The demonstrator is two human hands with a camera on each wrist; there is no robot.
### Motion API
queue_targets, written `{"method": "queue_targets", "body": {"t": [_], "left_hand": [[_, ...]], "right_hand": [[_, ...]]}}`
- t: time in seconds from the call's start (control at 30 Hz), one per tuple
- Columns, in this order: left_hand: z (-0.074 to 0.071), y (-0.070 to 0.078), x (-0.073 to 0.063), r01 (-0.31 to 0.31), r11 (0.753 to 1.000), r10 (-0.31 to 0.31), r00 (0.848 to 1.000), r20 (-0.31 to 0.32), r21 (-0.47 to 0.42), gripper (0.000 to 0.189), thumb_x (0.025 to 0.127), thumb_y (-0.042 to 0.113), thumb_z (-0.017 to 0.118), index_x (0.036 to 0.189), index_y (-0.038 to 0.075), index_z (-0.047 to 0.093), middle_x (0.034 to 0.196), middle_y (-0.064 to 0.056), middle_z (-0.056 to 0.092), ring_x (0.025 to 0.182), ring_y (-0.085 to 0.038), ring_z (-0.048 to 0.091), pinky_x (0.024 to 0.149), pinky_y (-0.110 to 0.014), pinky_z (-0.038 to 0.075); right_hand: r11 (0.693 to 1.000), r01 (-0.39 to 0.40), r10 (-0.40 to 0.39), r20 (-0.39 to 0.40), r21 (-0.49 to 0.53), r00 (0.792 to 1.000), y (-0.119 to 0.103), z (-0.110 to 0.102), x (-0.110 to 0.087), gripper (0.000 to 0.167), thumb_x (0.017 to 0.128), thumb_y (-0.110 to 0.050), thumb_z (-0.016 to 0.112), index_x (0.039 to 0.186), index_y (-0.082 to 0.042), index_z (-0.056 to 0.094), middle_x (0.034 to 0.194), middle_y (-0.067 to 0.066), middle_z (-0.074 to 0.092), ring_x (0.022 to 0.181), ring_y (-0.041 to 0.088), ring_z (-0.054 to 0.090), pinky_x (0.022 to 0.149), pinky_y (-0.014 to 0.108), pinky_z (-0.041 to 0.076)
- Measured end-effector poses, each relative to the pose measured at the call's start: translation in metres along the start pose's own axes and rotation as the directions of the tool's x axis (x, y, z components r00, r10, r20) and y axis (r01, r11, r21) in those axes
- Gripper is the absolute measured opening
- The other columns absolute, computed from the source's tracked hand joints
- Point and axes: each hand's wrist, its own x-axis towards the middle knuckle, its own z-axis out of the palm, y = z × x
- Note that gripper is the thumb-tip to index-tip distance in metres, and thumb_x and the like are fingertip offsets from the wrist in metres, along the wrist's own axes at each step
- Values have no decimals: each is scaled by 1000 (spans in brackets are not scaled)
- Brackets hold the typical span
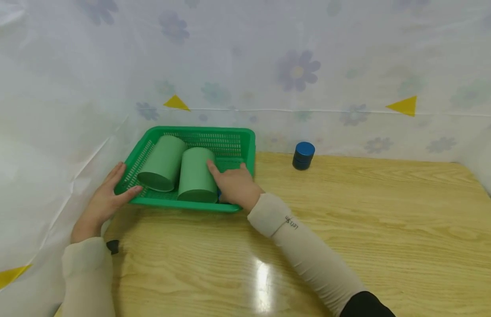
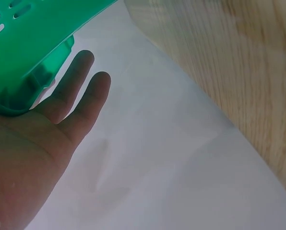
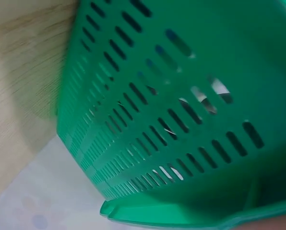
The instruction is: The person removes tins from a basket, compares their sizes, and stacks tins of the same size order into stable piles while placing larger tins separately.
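In the head view a green slotted plastic basket [image 1: 201, 205] holds two light green cylinders, one leaning at the left [image 1: 162, 160] and one [image 1: 197, 174] beside it. My left hand [image 1: 104, 196] is at the basket's front left corner, thumb over the front rim. Two of its fingers show straight in the left wrist view. Reaching over the front right rim, my right hand [image 1: 239, 187] has its thumb against the second cylinder and the index finger spread toward the right wall. A bit of something blue [image 1: 219, 194] shows under that hand; the other fingers are hidden.
A dark blue lidded tin [image 1: 303, 155] stands upright on the wooden table [image 1: 368, 229], right of the basket. A flower-patterned white sheet [image 1: 245, 57] hangs behind and at the left, with yellow triangles on it. A small black object [image 1: 112, 246] is near my left wrist.
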Motion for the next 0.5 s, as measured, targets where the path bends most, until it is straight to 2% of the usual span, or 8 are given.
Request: {"method": "queue_targets", "body": {"t": [0.17, 0.33, 0.43, 0.5], "left_hand": [[0, -1, -1, 4, 1000, -4, 1000, -3, 2, 92, 100, 42, 61, 163, 11, 2, 169, -10, -6, 150, -45, -3, 112, -73, 7], [0, -1, 0, 5, 1000, -5, 1000, 3, 5, 92, 100, 42, 61, 163, 11, 1, 169, -10, -6, 150, -46, -3, 111, -74, 8], [0, -1, 1, 2, 1000, -2, 1000, 8, 4, 92, 100, 42, 61, 163, 11, 1, 169, -10, -7, 150, -47, -3, 110, -75, 8], [0, -2, 1, 0, 1000, 0, 1000, 11, 3, 92, 100, 42, 61, 163, 12, 0, 169, -9, -7, 150, -46, -3, 110, -75, 9]], "right_hand": [[997, -1, -2, -38, -74, 999, -1, 4, 1, 99, 96, -30, 73, 164, -13, 4, 68, -2, 60, 73, 20, 66, 110, 62, 35], [997, -21, 17, -53, -77, 998, -2, 4, 2, 79, 103, -14, 54, 164, -13, 4, 61, -1, 55, 58, 19, 57, 109, 62, 36], [997, -26, 20, -80, -67, 997, -1, 3, 2, 80, 101, -14, 56, 164, -12, 7, 60, -1, 54, 56, 19, 55, 108, 61, 37], [997, -25, 18, -108, -67, 994, 1, 2, 3, 83, 99, -16, 61, 164, -11, 9, 63, 1, 56, 57, 19, 56, 105, 57, 42]]}}
